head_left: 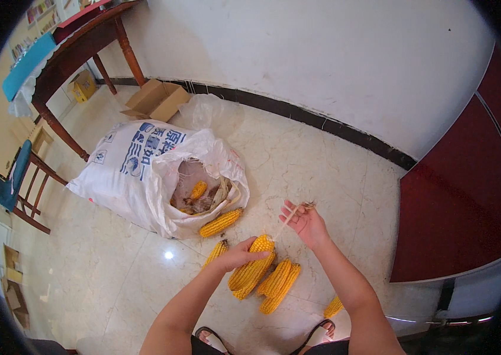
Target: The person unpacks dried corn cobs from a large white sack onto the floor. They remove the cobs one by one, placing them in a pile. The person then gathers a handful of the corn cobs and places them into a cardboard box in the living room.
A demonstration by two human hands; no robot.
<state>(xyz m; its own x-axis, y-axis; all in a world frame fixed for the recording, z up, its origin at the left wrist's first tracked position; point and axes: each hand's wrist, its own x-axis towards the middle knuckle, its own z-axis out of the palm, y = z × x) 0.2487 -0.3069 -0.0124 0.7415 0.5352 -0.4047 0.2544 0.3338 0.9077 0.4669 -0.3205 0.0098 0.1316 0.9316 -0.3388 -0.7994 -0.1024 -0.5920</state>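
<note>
My left hand [241, 255] is wrapped round the upper part of some yellow corn cobs [254, 273], held close together over the floor. From their top a pale strip of husk [286, 226] runs up to the right. Its frayed far end is pinched in my right hand [306, 225], whose outer fingers are partly spread. Below and right of the held cobs lie more corn cobs [282, 285], side by side on the tiles. Another corn cob [218, 251] shows partly behind my left wrist, and one more cob [334, 306] is half hidden by my right forearm.
A white woven sack [121, 190] lies with its mouth toward me, corn and husks inside. One cob [221, 223] rests against its rim. Behind are a cardboard box [157, 100] and wooden table [121, 44]; a chair [21, 177] stands left, a dark red panel [457, 195] right.
</note>
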